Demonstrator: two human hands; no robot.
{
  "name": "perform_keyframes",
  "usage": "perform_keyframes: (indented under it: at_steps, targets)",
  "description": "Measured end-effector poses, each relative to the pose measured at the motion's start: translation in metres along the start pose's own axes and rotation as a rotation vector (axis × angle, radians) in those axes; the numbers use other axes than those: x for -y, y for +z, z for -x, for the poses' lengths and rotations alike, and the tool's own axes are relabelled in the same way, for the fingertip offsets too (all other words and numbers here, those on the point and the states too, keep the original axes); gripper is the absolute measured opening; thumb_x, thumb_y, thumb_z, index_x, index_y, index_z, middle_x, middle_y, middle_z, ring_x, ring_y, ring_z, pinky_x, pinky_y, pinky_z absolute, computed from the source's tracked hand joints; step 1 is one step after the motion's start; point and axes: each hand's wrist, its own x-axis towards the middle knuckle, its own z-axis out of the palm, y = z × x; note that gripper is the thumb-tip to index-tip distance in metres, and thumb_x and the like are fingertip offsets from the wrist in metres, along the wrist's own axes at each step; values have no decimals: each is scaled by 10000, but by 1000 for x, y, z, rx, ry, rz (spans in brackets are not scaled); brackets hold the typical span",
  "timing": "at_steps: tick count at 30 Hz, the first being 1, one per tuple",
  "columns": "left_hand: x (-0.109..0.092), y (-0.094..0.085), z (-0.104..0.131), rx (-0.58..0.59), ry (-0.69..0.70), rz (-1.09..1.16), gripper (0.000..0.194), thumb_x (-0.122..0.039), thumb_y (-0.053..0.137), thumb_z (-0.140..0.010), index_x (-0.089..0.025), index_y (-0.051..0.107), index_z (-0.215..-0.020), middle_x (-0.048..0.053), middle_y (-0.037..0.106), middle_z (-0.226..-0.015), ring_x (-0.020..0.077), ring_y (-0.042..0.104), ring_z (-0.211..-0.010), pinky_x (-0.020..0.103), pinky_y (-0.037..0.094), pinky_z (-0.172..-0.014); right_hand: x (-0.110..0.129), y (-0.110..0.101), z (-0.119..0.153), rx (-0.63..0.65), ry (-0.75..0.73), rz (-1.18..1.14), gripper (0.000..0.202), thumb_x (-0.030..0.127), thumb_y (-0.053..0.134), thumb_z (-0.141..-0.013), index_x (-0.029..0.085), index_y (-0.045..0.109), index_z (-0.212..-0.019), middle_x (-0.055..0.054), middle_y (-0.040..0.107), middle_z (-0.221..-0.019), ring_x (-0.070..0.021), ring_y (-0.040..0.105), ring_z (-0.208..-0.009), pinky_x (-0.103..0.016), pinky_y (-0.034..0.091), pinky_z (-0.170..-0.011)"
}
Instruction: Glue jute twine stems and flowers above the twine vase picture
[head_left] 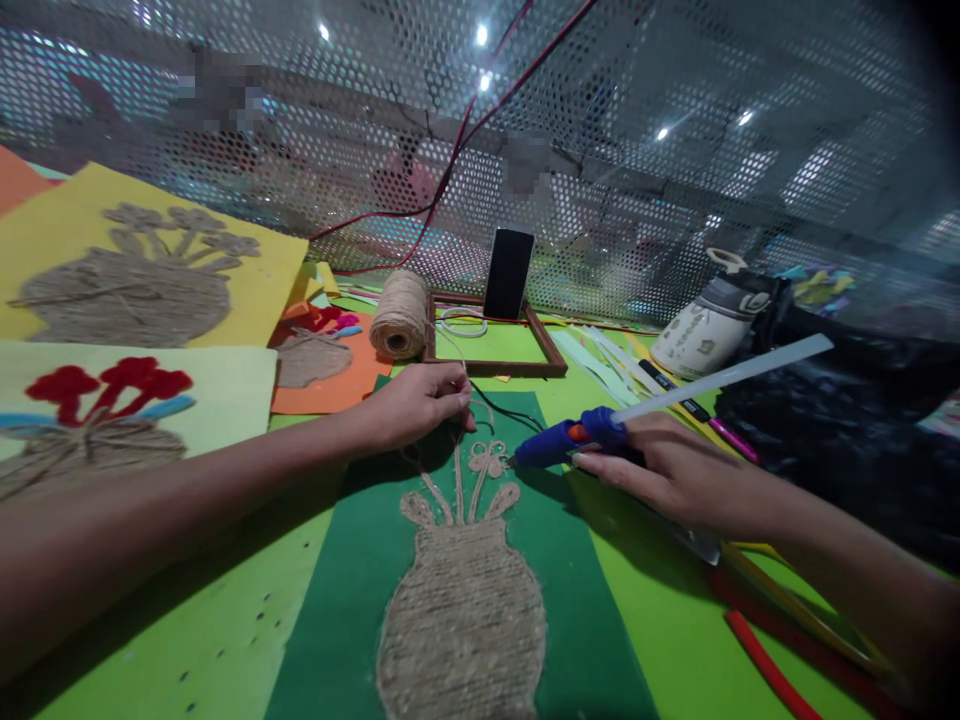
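Note:
My left hand (435,405) pinches a thin strand of jute twine (484,405) above the top of a green sheet (337,600). My right hand (667,460) is wrapped round a blue hot glue gun (555,445), with a long white glue stick (735,375) sticking out of its back. The gun's nozzle is beside a small twine flower (489,458) on the sheet; whether it touches cannot be made out. Below the flower are twine stems, two leaf loops and a vase (465,620) made of rows of twine.
A twine spool (400,312) stands left of a brown wooden frame (551,345), with a phone (510,272) propped upright at it. Finished twine pictures lie on yellow paper (277,220) and other sheets at left. A bottle (705,325), markers and a black bag (810,450) are at right; perforated metal stands behind.

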Motion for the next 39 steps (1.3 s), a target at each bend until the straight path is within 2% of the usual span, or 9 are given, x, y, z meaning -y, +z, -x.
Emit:
perform_keyframes:
  at_steps: [8, 16, 20, 23, 26, 29, 33, 36, 39]
  targets:
    - [0, 0, 0, -1, -14, 5, 164, -332, 506, -859, -191, 480, -781, 74, 747, -797, 209, 693, -781, 325, 522, -712, 5, -1, -3, -85, -24, 10, 409, 465, 446, -952, 198, 567, -666, -12, 560, -613, -156, 510, -562, -282, 379, -540]
    - [-5, -1, 1, 6, -12, -27, 190, -348, 507, -864, -192, 477, -759, 61, 745, -789, 195, 674, -756, 306, 501, -694, 2, -17, 1, -144, -51, -66, 406, 487, 471, -941, 194, 666, -738, 2, 550, -554, -146, 493, -483, -269, 371, -439]
    - [-4, -1, 2, 4, -19, -40, 160, -321, 514, -858, -192, 479, -770, 55, 744, -789, 185, 675, -768, 300, 495, -715, -1, -15, 3, -243, -111, -110, 307, 425, 498, -943, 194, 697, -906, -36, 683, -737, -186, 625, -631, -281, 493, -529]
    - [-2, -1, 2, 12, -10, -31, 144, -315, 507, -858, -192, 482, -787, 52, 743, -797, 179, 677, -780, 288, 493, -713, -1, -12, 1, -444, -229, -45, 231, 331, 541, -919, 206, 642, -1084, -53, 724, -900, -204, 685, -757, -292, 550, -634]
    - [-1, -1, 1, 15, -13, -29, 140, -314, 501, -853, -191, 481, -789, 53, 742, -790, 174, 672, -767, 275, 485, -691, -1, -7, -2, -651, -327, 50, 360, 247, 571, -872, 230, 559, -1232, -71, 713, -1080, -225, 703, -900, -330, 569, -780]
    - [-4, -1, 1, 12, -10, -35, 131, -301, 505, -839, -190, 476, -776, 54, 741, -774, 174, 669, -756, 272, 477, -687, -4, -1, -3, -779, -326, 110, 473, 214, 584, -832, 226, 498, -1298, -120, 657, -1216, -295, 660, -1051, -440, 522, -923]
    - [-6, -1, 1, 3, -3, -34, 124, -291, 506, -833, -191, 469, -769, 55, 738, -760, 176, 668, -747, 275, 478, -684, -12, 6, -3, -823, -239, 208, 595, 207, 564, -855, 233, 366, -1416, -177, 587, -1284, -354, 592, -1131, -521, 464, -976]
    - [-4, 0, 2, -3, -3, -30, 134, -300, 496, -850, -192, 471, -775, 53, 738, -764, 176, 668, -740, 278, 485, -683, -18, 13, -8, -783, -235, 259, 650, 171, 496, -895, 225, 246, -1492, -186, 532, -1278, -349, 543, -1158, -533, 441, -992]
    - [-1, -1, 3, -4, 0, -19, 144, -303, 488, -864, -198, 460, -769, 45, 736, -765, 183, 675, -761, 281, 493, -691, -28, 19, -22, -721, -188, 281, 619, 155, 436, -925, 163, 210, -1501, -189, 490, -1222, -330, 503, -1128, -522, 441, -978]
